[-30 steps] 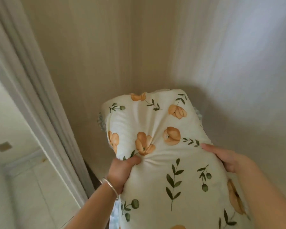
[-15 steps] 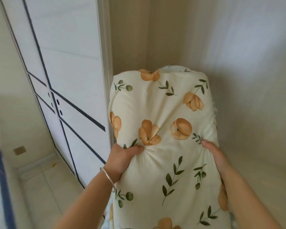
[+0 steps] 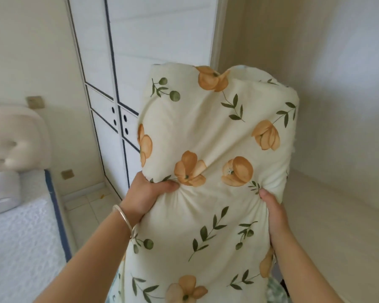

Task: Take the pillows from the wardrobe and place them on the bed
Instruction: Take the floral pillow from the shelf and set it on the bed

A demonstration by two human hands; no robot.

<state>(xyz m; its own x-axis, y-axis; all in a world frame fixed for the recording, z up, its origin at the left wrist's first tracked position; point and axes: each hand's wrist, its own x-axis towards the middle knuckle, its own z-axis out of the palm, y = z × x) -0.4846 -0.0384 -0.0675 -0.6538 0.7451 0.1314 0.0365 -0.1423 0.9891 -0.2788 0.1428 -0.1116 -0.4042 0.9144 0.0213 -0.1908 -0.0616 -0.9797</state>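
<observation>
Pillow (image 3: 214, 162) with orange flowers stands upright at frame centre, pinched between the left hand (image 3: 144, 197) and right hand (image 3: 271, 211) at mid-height; bed (image 3: 20, 237) lower left.

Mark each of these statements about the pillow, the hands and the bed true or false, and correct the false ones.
1. Both hands grip the floral pillow. True: the left hand and the right hand pinch its cover from either side.
2. The pillow already lies on the bed. False: it is held up in the air; the bed is off to the left.
3. The left wrist wears a bracelet. True.
4. The pillow is plain white. False: it is cream with orange flowers and green leaves.
5. The white wardrobe doors behind the pillow stand wide open. False: the ones in view are shut.
</observation>
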